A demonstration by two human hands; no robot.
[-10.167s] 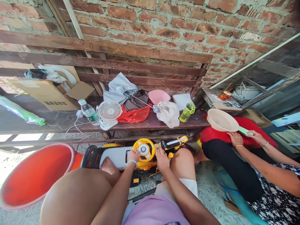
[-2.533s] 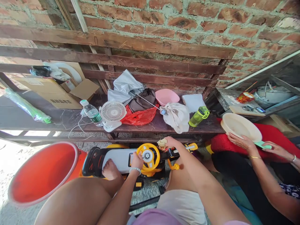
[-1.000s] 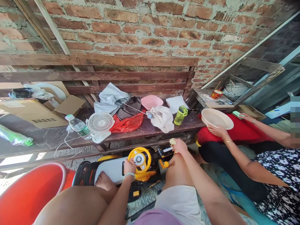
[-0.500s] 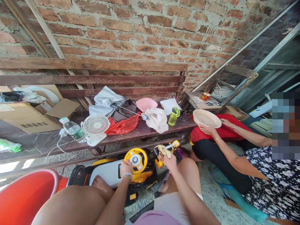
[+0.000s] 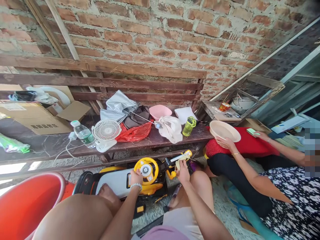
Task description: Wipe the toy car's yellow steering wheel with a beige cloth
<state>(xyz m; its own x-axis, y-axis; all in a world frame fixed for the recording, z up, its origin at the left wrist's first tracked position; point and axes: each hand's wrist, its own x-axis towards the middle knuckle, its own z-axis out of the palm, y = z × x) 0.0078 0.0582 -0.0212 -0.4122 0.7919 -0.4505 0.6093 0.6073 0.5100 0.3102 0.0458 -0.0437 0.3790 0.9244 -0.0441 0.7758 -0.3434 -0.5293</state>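
My left hand (image 5: 136, 177), a beaded bracelet at its wrist, is closed on the left rim of the yellow steering wheel (image 5: 157, 171) of a ride-on toy digger (image 5: 112, 183). In my right hand (image 5: 183, 171) is a pale yellowish cloth (image 5: 178, 163), mostly covered by the fingers. It lies against or very close to the toy's yellow and black front arm (image 5: 186, 154); exact contact is hard to make out. The toy stands on the floor between my legs and the bench, its grey-white seat to the left of the wheel.
A dark wooden bench (image 5: 150, 141) holds a white fan (image 5: 107, 130), a water bottle (image 5: 83, 135), a green bottle (image 5: 189, 126) and bags. A red tub (image 5: 30, 203) stands at left. At right, a person holds a cream basin (image 5: 225, 130) and a light green object (image 5: 253, 132).
The cloth, bunched up above my right hand before, now sits lower and flatter at the toy's arm. The other person's far hand has left the basin and holds a light green object.
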